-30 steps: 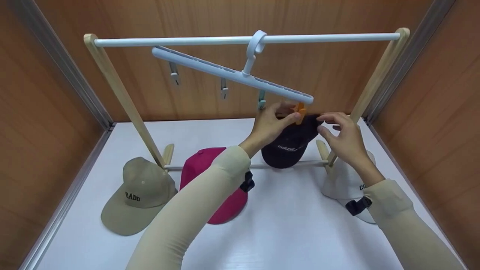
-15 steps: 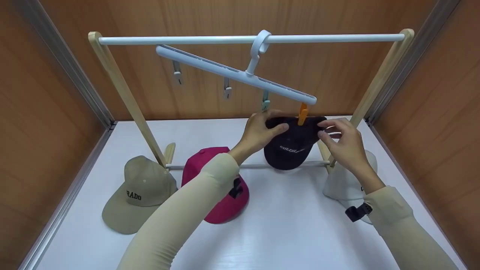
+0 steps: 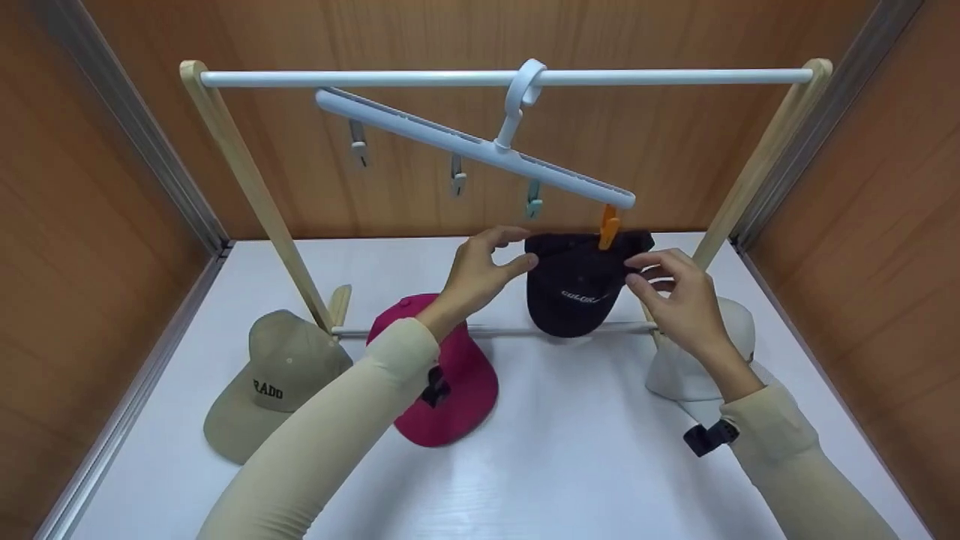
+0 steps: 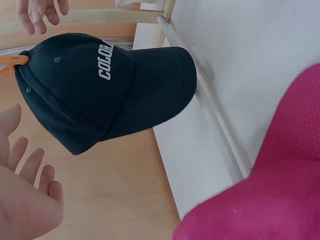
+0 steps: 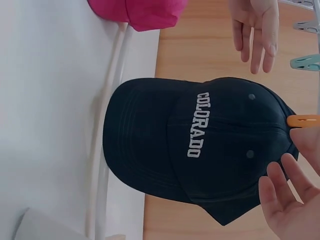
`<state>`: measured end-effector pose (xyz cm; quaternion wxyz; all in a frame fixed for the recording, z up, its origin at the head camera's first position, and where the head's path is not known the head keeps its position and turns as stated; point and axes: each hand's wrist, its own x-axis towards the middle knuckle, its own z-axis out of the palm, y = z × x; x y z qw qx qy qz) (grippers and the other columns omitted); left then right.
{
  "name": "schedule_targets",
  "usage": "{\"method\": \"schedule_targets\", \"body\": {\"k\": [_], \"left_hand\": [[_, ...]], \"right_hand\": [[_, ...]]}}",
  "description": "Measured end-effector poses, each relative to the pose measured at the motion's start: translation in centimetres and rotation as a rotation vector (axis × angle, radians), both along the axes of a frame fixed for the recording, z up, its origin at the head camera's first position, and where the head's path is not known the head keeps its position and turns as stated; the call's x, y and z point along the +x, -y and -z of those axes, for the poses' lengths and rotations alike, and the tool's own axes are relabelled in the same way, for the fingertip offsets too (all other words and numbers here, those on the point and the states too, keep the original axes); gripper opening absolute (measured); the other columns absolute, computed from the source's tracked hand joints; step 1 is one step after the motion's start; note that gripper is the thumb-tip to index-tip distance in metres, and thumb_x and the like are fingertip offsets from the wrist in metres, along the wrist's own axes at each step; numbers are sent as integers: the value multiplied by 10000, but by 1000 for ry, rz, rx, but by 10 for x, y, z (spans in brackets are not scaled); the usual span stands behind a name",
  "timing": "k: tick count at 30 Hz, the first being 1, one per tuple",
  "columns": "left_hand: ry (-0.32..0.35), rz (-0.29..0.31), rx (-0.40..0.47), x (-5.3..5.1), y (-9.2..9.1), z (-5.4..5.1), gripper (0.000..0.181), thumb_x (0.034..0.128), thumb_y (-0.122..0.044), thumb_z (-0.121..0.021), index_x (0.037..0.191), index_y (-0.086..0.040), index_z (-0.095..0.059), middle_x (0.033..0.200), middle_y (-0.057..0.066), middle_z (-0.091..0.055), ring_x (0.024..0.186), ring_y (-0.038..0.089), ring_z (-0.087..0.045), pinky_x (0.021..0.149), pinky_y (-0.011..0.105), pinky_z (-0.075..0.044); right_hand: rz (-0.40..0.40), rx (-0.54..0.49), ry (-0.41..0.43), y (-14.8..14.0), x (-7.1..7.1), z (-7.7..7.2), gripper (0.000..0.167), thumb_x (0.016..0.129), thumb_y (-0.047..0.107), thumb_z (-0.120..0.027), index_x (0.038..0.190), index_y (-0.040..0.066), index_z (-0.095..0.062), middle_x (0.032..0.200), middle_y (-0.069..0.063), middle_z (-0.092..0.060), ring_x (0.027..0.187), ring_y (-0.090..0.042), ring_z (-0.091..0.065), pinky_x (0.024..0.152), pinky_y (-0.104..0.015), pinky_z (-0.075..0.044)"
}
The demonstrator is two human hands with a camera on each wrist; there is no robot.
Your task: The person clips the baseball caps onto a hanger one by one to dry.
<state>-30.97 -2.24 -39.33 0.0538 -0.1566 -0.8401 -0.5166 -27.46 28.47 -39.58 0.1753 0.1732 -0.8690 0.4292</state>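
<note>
A dark cap (image 3: 574, 281) with COLORADO lettering hangs brim down from an orange clip (image 3: 609, 229) at the low right end of a white hanger (image 3: 420, 129). To the cap's left, my left hand (image 3: 480, 274) is spread, and the left wrist view shows a gap between its fingers and the fabric. My right hand (image 3: 679, 300) is beside the cap's right edge with fingers loosely bent and holding nothing; in the left wrist view it appears slightly apart from the cap. Two grey clips and a teal clip (image 3: 533, 201) hang further left, holding nothing.
The hanger hooks over the white rod (image 3: 360, 79) of a wooden-legged rack. On the white tabletop (image 3: 525, 465) lie a khaki cap (image 3: 289, 367) at left, a magenta cap (image 3: 465, 390) partly behind my left arm, and a white cap (image 3: 690, 367) behind my right hand.
My left hand has let go of the orange clip and drawn away leftward from the cap. My right hand has come slightly down off the cap's edge. The cap stays hanging.
</note>
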Motion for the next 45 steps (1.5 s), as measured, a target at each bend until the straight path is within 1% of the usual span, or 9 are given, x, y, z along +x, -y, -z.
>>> {"method": "schedule_targets", "body": {"k": [3, 8, 14, 18, 24, 30, 34, 39, 45], "left_hand": [[-4, -9, -9, 4, 14, 2, 450, 1006, -325, -759, 1418, -178, -658, 1433, -8, -655, 1375, 227, -549, 1150, 406, -444], [-13, -26, -14, 13, 39, 5, 449, 1005, -322, -761, 1413, -164, -659, 1421, 14, -666, 1380, 269, -555, 1161, 417, -441], [7, -55, -13, 23, 66, 11, 436, 1008, -331, -758, 1407, -181, -664, 1412, 6, -669, 1368, 236, -553, 1172, 418, -422], [14, -78, -16, 29, 82, 15, 428, 1006, -329, -761, 1395, -175, -668, 1395, -3, -674, 1362, 225, -556, 1184, 422, -407], [16, -116, -20, 36, 102, 22, 417, 1005, -323, -762, 1381, -162, -679, 1378, -3, -683, 1331, 217, -575, 1173, 410, -420], [-19, -142, -26, 35, 119, 33, 411, 1008, -305, -757, 1380, -149, -681, 1376, 19, -691, 1329, 258, -587, 1158, 434, -432], [-12, -153, -6, 38, 128, 41, 408, 1010, -283, -758, 1379, -129, -677, 1379, 51, -690, 1333, 286, -582, 1166, 453, -422], [-7, -164, 16, 40, 136, 51, 399, 1011, -239, -756, 1372, -89, -675, 1371, 102, -691, 1331, 352, -574, 1169, 495, -412], [11, -170, 8, 42, 144, 57, 417, 1019, -253, -743, 1390, -83, -657, 1383, 104, -678, 1327, 303, -560, 1178, 502, -395]], "right_hand": [[-14, -15, 6, 4, 2, 2, 202, 1021, 97, -721, 1218, 57, -738, 1184, -65, -681, 1026, -42, -658, 869, -128, -537], [-26, -44, 31, 10, 5, 7, 202, 1013, 85, -730, 1212, 50, -739, 1189, -75, -686, 1027, -61, -665, 870, -125, -537], [-56, -89, 67, 18, 10, 13, 205, 1005, 77, -740, 1209, 56, -745, 1178, -93, -703, 1029, -113, -671, 872, -142, -542], [-76, -91, 73, 23, 13, 18, 208, 1003, 79, -745, 1208, 50, -741, 1178, -81, -720, 1043, -129, -674, 880, -150, -539], [-79, -84, 91, 31, 14, 24, 202, 1000, 71, -745, 1202, 73, -746, 1189, -45, -724, 1056, -139, -669, 894, -148, -537], [-98, -116, 90, 39, 11, 30, 195, 999, 74, -749, 1194, 75, -753, 1181, -61, -728, 1034, -176, -678, 885, -148, -546], [-108, -118, 111, 44, 12, 33, 188, 1006, 75, -740, 1193, 81, -752, 1174, -53, -726, 1044, -184, -692, 896, -152, -549], [-140, -119, 147, 50, 12, 39, 191, 1006, 71, -738, 1197, 74, -744, 1176, -82, -729, 1059, -199, -703, 898, -164, -555], [-195, -158, 167, 58, 11, 42, 206, 999, 57, -741, 1204, 66, -737, 1194, -114, -730, 1078, -194, -708, 900, -181, -559]]}}
